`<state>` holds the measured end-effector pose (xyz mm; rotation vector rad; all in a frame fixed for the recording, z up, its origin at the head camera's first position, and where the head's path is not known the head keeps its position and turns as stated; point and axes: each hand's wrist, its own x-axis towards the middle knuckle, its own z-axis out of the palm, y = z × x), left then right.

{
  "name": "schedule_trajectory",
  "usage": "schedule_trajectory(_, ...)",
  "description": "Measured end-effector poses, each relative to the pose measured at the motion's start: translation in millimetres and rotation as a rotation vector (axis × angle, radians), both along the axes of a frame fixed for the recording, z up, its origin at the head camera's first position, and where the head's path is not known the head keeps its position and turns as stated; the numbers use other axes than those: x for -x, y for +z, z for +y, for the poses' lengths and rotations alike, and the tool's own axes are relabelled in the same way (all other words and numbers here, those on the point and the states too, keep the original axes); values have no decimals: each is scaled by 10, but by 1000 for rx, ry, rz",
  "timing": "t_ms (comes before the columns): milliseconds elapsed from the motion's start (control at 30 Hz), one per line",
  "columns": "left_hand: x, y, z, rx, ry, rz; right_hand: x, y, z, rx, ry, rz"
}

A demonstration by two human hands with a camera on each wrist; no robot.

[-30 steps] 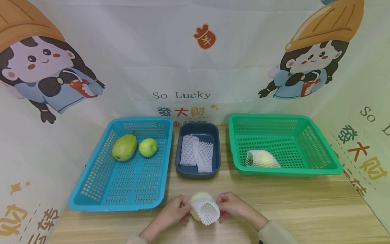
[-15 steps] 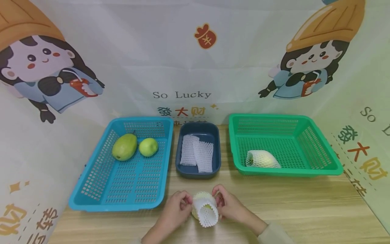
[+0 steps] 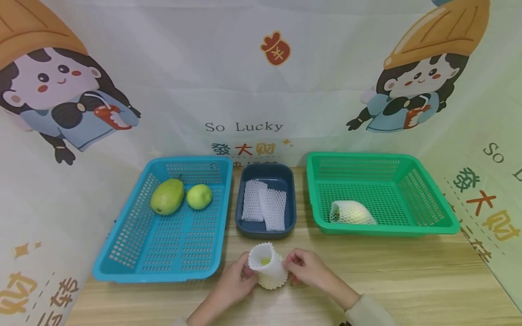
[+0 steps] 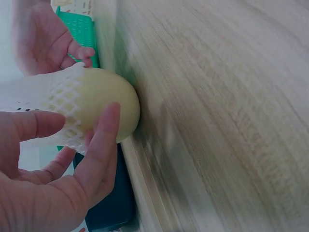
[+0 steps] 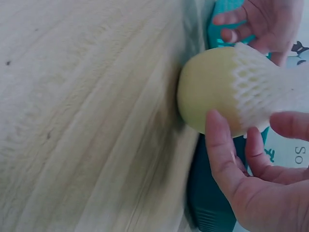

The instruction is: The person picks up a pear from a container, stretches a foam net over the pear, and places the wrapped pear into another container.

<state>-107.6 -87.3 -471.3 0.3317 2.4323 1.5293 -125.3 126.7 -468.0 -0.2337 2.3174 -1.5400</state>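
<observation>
A smooth pale yellow-green round fruit (image 4: 104, 92) stands on the wooden table near its front, its lower part bare. A white foam net sleeve (image 3: 274, 271) covers its upper part and stands up open-ended above it. My left hand (image 3: 238, 280) holds the fruit from the left, one finger along its bare side and the thumb at the net. On the right, my right hand (image 3: 311, 267) pinches at the net's edge, with fingertips close to the fruit's side in the right wrist view (image 5: 260, 188).
A blue basket (image 3: 159, 277) at left holds a large green fruit (image 3: 167, 197) and a smaller round one (image 3: 199, 197). A navy bin (image 3: 265, 235) behind the hands holds foam nets (image 3: 272, 210). A green basket (image 3: 383, 232) at right holds a net-wrapped fruit (image 3: 356, 213).
The net's open end has swung from facing the front right to pointing up and back left as the fruit tipped upright. Both hands have shifted slightly around it.
</observation>
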Motion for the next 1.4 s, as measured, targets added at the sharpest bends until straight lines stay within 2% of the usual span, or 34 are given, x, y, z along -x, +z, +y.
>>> schedule_trajectory(100, -9, 8, 17, -56, 0, -46, 18, 37, 1, 30, 11, -49)
schedule_trajectory(267, -10, -16, 48, -166, 41, -132, 66, 48, 2, 181, 9, -205)
schedule_trajectory(367, -3, -53, 59, -184, 70, -156, 98, 37, -1, 241, 0, -282)
schedule_trajectory(467, 7, -86, 65, -169, 91, -148, 119, 36, -4, 248, -2, -303)
schedule_trajectory(567, 22, -106, 74, -87, 106, -84, 131, 32, -6, 222, -6, -284)
schedule_trajectory(733, 50, -105, 91, 186, 123, 118, 129, 22, -21, 100, -14, -182)
schedule_trajectory(833, 65, -95, 87, 272, 132, 167, 128, 17, -33, 36, -7, -99)
schedule_trajectory(933, 86, -91, 76, 298, 137, 172, 139, 7, -37, 1, 6, -55)
schedule_trajectory(1033, 100, -105, 63, 289, 133, 167, 155, -11, -36, -31, 19, -59)
schedule_trajectory(1267, 109, -155, 36, 234, 100, 74, 192, -145, -34, -52, 70, -99)
schedule_trajectory(1400, 117, -181, 25, 205, 79, 46, 200, -164, -45, -65, 81, -99)
